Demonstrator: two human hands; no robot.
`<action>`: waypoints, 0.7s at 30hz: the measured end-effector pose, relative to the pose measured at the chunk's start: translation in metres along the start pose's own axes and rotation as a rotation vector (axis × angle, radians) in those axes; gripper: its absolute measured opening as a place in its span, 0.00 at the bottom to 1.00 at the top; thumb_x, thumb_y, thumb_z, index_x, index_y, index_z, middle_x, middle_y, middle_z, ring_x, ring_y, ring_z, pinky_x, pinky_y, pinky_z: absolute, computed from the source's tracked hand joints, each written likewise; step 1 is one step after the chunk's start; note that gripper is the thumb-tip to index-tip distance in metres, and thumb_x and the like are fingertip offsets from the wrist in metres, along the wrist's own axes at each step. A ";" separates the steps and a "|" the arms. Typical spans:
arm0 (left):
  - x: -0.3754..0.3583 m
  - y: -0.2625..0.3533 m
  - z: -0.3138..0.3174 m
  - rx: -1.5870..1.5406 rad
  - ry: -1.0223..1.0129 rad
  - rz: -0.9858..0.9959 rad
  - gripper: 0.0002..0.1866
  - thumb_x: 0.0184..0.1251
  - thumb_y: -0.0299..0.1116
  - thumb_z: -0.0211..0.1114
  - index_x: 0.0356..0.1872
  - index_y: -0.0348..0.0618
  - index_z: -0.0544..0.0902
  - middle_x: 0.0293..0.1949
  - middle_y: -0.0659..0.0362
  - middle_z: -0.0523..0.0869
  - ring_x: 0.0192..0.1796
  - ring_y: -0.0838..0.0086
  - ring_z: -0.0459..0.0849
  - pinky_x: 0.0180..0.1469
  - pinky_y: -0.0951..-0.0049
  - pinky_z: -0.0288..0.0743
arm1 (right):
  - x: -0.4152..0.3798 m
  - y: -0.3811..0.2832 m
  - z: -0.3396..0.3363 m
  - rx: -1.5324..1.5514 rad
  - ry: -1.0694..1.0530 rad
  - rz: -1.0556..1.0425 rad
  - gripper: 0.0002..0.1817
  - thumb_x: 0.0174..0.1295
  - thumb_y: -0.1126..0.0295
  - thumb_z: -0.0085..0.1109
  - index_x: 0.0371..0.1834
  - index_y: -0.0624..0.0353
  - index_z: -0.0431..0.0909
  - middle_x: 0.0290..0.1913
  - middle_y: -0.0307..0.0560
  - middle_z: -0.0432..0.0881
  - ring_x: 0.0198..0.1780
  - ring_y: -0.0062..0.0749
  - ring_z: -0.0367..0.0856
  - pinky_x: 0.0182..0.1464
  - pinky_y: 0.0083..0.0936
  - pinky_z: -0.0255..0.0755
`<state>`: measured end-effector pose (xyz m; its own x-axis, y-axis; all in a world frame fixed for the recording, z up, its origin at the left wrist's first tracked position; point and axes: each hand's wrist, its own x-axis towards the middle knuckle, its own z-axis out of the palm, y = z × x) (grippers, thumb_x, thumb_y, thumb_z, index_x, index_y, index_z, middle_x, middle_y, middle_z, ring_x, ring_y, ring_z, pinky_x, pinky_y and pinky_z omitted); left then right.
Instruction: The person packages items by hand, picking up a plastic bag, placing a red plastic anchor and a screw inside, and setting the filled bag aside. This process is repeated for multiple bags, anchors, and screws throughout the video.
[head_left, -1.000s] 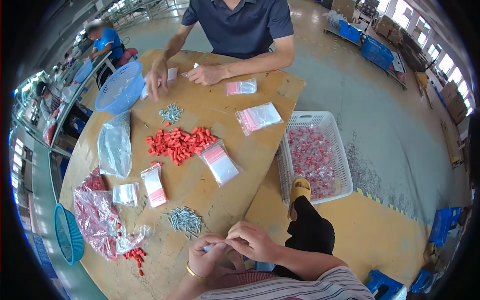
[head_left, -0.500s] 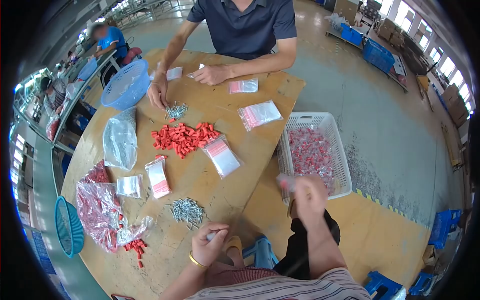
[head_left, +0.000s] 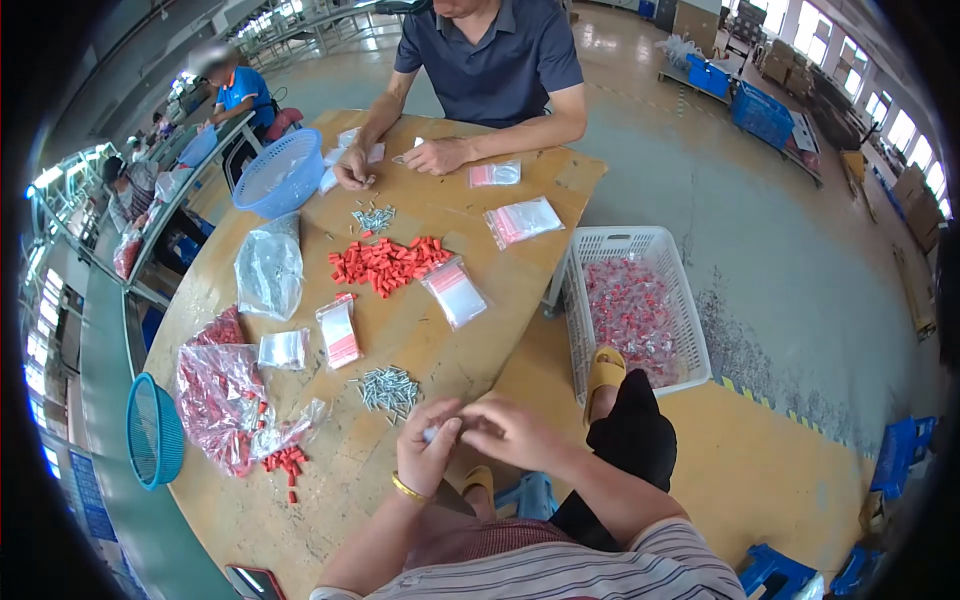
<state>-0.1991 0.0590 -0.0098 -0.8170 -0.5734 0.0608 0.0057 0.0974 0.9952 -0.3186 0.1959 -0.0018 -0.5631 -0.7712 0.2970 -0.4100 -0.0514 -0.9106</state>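
My left hand, with a yellow bracelet at the wrist, is closed at the table's near edge around something small, whitish and plastic-looking, probably a small bag; the fingers cover most of it. Beside it, my right hand reaches in with bent fingers slightly apart near the left thumb. I see nothing held in it. Just beyond my hands lies a pile of metal screws. Farther off are a heap of red plastic plugs and stacks of small zip bags.
A white crate full of small filled bags stands low at the right. Across the table a co-worker's hands work near another screw pile. A blue basket, a teal basket and a large bag of red plugs are leftward.
My right hand has left the white crate, where it held a small bag with something red, and come over to my left hand. The co-worker's hand has drawn back from the far screws.
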 end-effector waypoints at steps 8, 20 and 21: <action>-0.043 0.002 -0.017 -0.259 -0.134 -0.248 0.14 0.74 0.29 0.62 0.57 0.38 0.82 0.48 0.62 0.81 0.42 0.82 0.79 0.45 0.82 0.74 | -0.038 -0.015 0.041 0.135 -0.095 0.093 0.17 0.62 0.72 0.67 0.53 0.61 0.76 0.44 0.48 0.78 0.41 0.36 0.81 0.44 0.30 0.76; -0.082 0.008 -0.044 -0.532 -0.319 -0.420 0.23 0.73 0.33 0.65 0.66 0.41 0.74 0.35 0.67 0.81 0.31 0.88 0.76 0.30 0.86 0.72 | -0.071 -0.046 0.082 0.137 0.038 0.136 0.10 0.62 0.75 0.64 0.46 0.60 0.79 0.39 0.48 0.80 0.39 0.37 0.82 0.42 0.31 0.76; -0.083 0.011 -0.046 -0.533 -0.335 -0.413 0.23 0.72 0.33 0.65 0.66 0.42 0.74 0.34 0.68 0.80 0.30 0.88 0.75 0.29 0.86 0.71 | -0.071 -0.050 0.082 0.107 0.046 0.128 0.09 0.62 0.75 0.64 0.45 0.60 0.80 0.39 0.48 0.81 0.40 0.38 0.82 0.42 0.31 0.76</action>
<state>-0.1042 0.0702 -0.0004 -0.9444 -0.1911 -0.2675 -0.1310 -0.5276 0.8393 -0.1997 0.2011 -0.0006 -0.6388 -0.7462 0.1874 -0.2559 -0.0237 -0.9664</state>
